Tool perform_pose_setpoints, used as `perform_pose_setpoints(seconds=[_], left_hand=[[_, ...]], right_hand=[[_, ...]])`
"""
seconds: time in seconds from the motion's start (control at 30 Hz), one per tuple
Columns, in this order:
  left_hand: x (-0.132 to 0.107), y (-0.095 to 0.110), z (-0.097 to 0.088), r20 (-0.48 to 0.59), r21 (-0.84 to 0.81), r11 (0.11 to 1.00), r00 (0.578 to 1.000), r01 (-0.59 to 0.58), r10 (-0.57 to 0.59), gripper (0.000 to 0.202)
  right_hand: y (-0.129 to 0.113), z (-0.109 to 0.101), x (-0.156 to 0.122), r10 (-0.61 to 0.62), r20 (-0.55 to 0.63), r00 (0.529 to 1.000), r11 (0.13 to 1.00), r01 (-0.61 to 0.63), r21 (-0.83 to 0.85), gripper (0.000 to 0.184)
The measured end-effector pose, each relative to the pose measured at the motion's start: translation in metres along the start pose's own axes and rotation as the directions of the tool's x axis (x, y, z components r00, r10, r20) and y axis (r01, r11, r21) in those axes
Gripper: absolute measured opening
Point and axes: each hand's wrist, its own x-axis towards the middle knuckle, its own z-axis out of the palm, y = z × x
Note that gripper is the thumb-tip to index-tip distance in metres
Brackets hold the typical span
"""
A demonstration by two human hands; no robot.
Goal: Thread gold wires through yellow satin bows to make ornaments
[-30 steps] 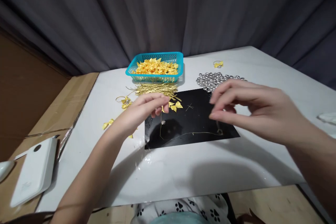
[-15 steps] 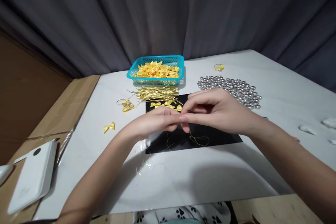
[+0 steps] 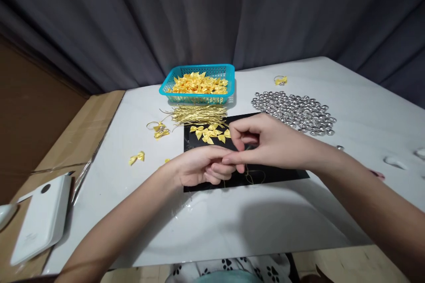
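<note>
My left hand [image 3: 202, 166] is closed over the black mat, its fingers curled and pressed together. My right hand [image 3: 270, 141] meets it there, thumb and forefinger pinched at the left fingertips. A thin gold cord [image 3: 249, 179] comes out under the joined fingertips, with a loop and loose ends hanging over the mat. The part between the fingers is hidden, and anything else held there cannot be made out. Just behind my hands, several small yellow ribbon bows [image 3: 208, 133] lie on the black mat [image 3: 195, 184].
Beyond the mat lie a bundle of gold cords [image 3: 199, 115] and a blue basket [image 3: 195, 96] of yellow bows. Silver beads [image 3: 295, 112] spread at the right. Cord loops with bows sit left [image 3: 161, 130] and far right [image 3: 281, 80]. A white power bank [image 3: 43, 219] rests on cardboard at left.
My left hand has come slightly lower, its fingers now curled in more. The pinch has shifted a little right and down. Less of the hanging cord shows.
</note>
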Motion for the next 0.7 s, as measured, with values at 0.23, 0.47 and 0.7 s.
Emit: perform_pose_setpoints(seconds=[0.23,0.47,0.7], left_hand=[[-0.003,-0.001,0.008,0.018,-0.010,1.000,1.000,-0.020,0.020,0.035],[-0.013,0.001,0.002,-0.098,-0.034,0.990,0.986,-0.136,0.132,0.036],[-0.032,0.004,-0.014,-0.236,-0.133,0.963,0.951,-0.232,0.197,0.037]], right_hand=[[0.024,0.011,0.001,0.194,-0.081,0.978,0.892,-0.142,0.429,0.048],[0.045,0.041,-0.025,0.115,0.262,0.958,0.600,-0.277,0.750,0.061],[0.042,0.029,-0.047,0.322,0.265,0.909,0.756,-0.415,0.505,0.039]])
